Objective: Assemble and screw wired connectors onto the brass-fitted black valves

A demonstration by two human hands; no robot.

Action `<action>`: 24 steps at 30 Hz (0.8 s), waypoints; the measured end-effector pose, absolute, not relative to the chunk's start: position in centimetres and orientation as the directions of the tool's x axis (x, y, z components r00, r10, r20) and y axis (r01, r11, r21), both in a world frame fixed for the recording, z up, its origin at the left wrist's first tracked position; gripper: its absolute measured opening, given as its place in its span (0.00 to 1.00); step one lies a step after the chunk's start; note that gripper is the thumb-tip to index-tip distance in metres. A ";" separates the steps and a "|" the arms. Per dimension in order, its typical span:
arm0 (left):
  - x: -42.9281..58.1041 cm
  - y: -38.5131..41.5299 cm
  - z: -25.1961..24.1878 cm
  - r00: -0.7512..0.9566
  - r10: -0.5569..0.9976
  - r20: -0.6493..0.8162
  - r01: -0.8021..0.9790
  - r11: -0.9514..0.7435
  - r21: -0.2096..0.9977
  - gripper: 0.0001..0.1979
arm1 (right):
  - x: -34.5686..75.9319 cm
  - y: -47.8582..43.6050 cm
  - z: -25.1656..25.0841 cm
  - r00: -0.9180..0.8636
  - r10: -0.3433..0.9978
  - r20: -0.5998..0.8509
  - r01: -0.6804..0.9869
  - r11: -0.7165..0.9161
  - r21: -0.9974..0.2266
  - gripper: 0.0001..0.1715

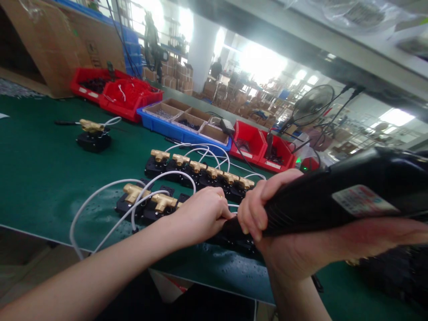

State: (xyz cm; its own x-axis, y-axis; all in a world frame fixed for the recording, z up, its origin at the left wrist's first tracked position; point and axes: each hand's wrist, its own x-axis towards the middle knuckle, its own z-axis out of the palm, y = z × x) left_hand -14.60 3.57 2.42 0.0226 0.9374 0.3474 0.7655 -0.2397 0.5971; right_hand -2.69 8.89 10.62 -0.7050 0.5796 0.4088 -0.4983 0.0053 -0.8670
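Note:
My right hand (284, 232) is wrapped round a black electric screwdriver (307, 200) with a white-and-red label, its body slanting up to the right. Close to the tool's front end, my left hand (207, 211) is closed in a pinch; what its fingertips hold is hidden. Both hands are over a front row of black housings with brass tee-shaped valve bodies (163, 202) and white cables (100, 189). Behind them stands a second row of the same brass-topped units (197, 167). The screwdriver's tip cannot be seen.
A single brass-and-black unit (93, 133) stands at left on the green mat (33, 178). Red bins (120, 113) and a blue divided tray (160, 125) of small parts line the back, with more red bins (249, 156) to their right. A fan (312, 104) is beyond.

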 end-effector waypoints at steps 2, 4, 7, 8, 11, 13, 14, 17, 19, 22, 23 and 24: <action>-14.8 3.6 2.2 0.009 0.941 0.339 0.768 -0.224 0.600 0.11 | -2.8 8.9 10.2 -0.675 0.611 0.413 -0.530 -0.012 -0.848 0.39; -15.1 3.4 2.2 0.023 0.942 0.336 0.759 -0.235 0.607 0.11 | -2.8 8.9 10.1 -0.641 0.613 0.462 -0.575 0.014 -0.818 0.38; -15.6 2.5 2.6 0.063 0.935 0.349 0.751 -0.275 0.601 0.10 | -2.7 8.9 10.4 -0.597 0.583 0.551 -0.639 0.069 -0.766 0.34; -15.7 2.1 2.8 0.052 0.935 0.350 0.759 -0.265 0.595 0.08 | -2.7 8.8 10.5 -0.602 0.571 0.558 -0.642 0.069 -0.763 0.34; -16.1 0.5 3.3 -0.011 0.948 0.317 0.791 -0.186 0.583 0.04 | -2.8 8.6 10.7 -0.670 0.565 0.482 -0.581 0.005 -0.814 0.38; -16.2 -0.3 3.6 -0.025 0.956 0.294 0.799 -0.158 0.581 0.04 | -2.9 8.5 10.8 -0.702 0.582 0.409 -0.530 -0.045 -0.847 0.41; -16.2 -0.6 3.6 -0.023 0.957 0.288 0.798 -0.156 0.582 0.05 | -3.0 8.4 10.8 -0.704 0.591 0.393 -0.521 -0.055 -0.852 0.41; -16.3 -0.9 3.5 -0.007 0.957 0.290 0.792 -0.172 0.586 0.08 | -3.0 8.3 11.1 -0.698 0.603 0.387 -0.522 -0.058 -0.851 0.42; -16.3 -0.8 3.4 -0.002 0.955 0.296 0.783 -0.183 0.594 0.08 | -3.0 8.3 11.2 -0.704 0.595 0.389 -0.516 -0.053 -0.855 0.42; -16.3 -0.7 3.3 -0.001 0.954 0.301 0.774 -0.190 0.604 0.08 | -3.0 8.2 11.2 -0.699 0.600 0.389 -0.512 -0.040 -0.858 0.42; -16.3 -0.7 3.2 0.000 0.954 0.300 0.774 -0.190 0.604 0.08 | -3.1 8.1 11.2 -0.693 0.607 0.390 -0.513 -0.035 -0.857 0.42; -16.2 -0.7 3.2 0.004 0.955 0.297 0.775 -0.190 0.603 0.08 | -3.1 8.1 11.2 -0.685 0.619 0.384 -0.513 -0.034 -0.858 0.42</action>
